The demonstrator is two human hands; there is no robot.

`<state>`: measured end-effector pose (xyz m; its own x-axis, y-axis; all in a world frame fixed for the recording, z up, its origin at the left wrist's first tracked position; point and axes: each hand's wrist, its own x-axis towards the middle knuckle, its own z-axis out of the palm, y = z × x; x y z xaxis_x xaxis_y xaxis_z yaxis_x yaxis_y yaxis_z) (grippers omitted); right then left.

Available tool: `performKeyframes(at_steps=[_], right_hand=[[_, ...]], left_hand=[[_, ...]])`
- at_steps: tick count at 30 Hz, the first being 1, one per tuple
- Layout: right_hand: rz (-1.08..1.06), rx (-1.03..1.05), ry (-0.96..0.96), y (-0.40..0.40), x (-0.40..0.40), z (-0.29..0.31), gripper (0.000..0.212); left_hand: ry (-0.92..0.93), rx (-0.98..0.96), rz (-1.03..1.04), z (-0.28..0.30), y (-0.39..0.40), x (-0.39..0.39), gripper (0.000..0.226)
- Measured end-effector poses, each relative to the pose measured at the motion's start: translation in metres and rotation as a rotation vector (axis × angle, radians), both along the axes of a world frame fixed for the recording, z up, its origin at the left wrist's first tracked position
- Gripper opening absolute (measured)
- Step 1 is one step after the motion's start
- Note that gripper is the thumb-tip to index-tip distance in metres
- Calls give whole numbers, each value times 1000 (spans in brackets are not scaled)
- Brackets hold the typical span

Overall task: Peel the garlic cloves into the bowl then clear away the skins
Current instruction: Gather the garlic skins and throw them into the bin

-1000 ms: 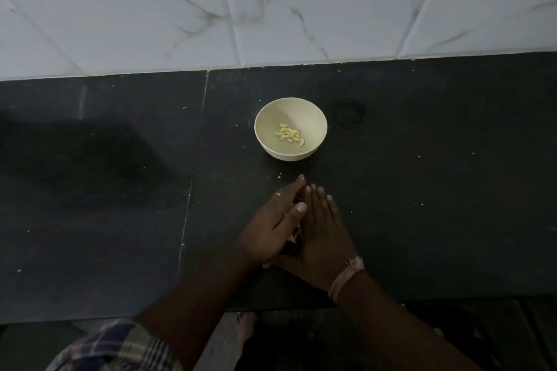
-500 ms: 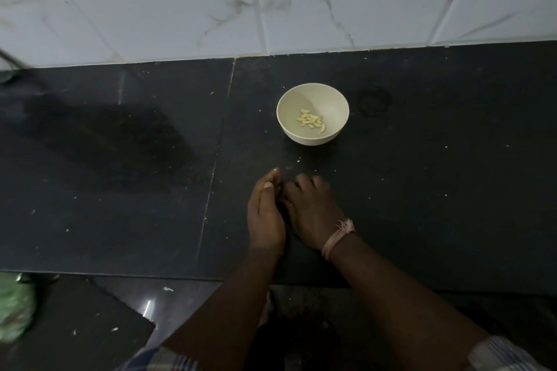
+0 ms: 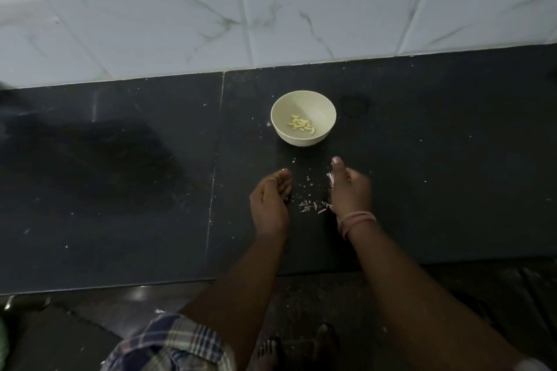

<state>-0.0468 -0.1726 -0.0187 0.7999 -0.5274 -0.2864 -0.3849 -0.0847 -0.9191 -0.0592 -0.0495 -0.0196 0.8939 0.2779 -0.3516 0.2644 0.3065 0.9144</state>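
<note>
Black stone surface (image 3: 422, 159): peeled garlic cloves (image 3: 301, 125) in bowl (image 3: 303, 101). Clearing skins (image 3: 313, 206), scattered between hands. Left hand (image 3: 269, 205) cupped, grip contents unclear; right hand (image 3: 349, 190) grip unclear. Next: sweep skins together.

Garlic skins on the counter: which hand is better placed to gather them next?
Probably the right hand. The garlic skins lie scattered against its inner edge, some touching it near the wrist, so it could sweep them toward the left hand, which sits apart from them, cupped, on the dark counter.
</note>
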Motion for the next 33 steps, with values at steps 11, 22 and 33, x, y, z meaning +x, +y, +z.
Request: performKeyframes(at_steps=[11, 22, 33], right_hand=[[-406, 732, 48, 36, -49, 35, 39], [-571, 546, -75, -38, -134, 43, 41], [-866, 452, -68, -188, -257, 0, 43]], left_hand=[[123, -235, -288, 36, -36, -29, 25], [-129, 103, -690, 37, -121, -98, 17], [197, 145, -1077, 5, -278, -209, 32]])
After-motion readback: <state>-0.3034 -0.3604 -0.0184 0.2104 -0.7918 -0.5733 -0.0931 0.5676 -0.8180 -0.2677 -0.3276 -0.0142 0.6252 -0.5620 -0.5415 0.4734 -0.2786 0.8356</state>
